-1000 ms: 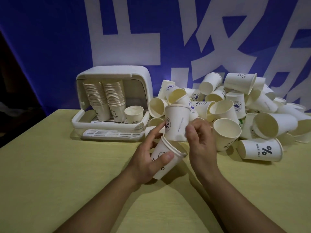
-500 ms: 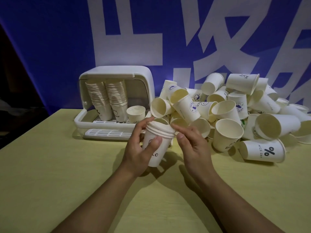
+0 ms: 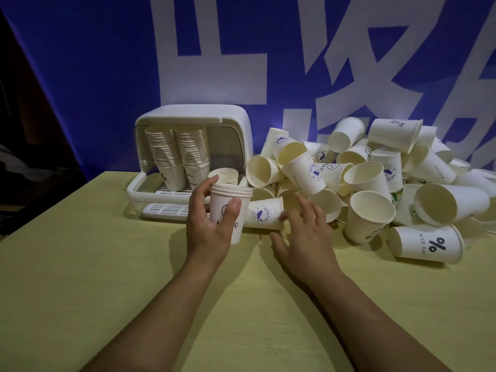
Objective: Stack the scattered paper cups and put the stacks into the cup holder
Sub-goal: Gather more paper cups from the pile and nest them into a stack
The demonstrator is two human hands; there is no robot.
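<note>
Standing in the cup holder (image 3: 243, 135): two stacks (image 3: 177, 154), one cup (image 3: 224, 175).

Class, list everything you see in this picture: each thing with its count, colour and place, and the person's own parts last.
White plastic cup holder: one, back left of table, lid open.
Tall stacks of white paper cups: two, inside the holder.
Single white paper cup: one, upright in the holder beside the stacks.
Loose white paper cups: a large pile, too many to count, right of the holder.
Short nested stack of white cups: one, held upright.
Yellow-green table: one.
Blue banner with white lettering: one, behind.
Left hand: grips the short stack.
Right hand: fingers spread, reaching toward the pile.
</note>
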